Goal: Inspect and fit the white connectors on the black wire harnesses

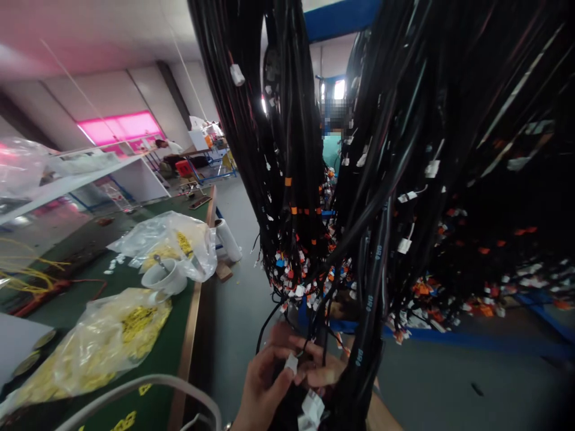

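Note:
Low in the middle of the head view, my left hand (268,374) pinches a small white connector (291,363) between thumb and fingers. My right hand (326,370) is close against it, its fingers bent around thin black wires by the connector; whether it grips them is hard to make out. A thick black wire harness (369,311) with pale lettering passes in front of my right wrist. Below the hands hangs a larger white connector (311,408). Above them, many black harnesses (291,120) hang in bundles, their lower ends crowded with white, orange and blue connectors.
To the left stands a green-topped table (179,323) with a wooden edge. On it are plastic bags of yellow parts (139,323) and a white cup (164,276). A blue frame (341,21) holds the harnesses. Farther back, a person (168,146) sits by a bench.

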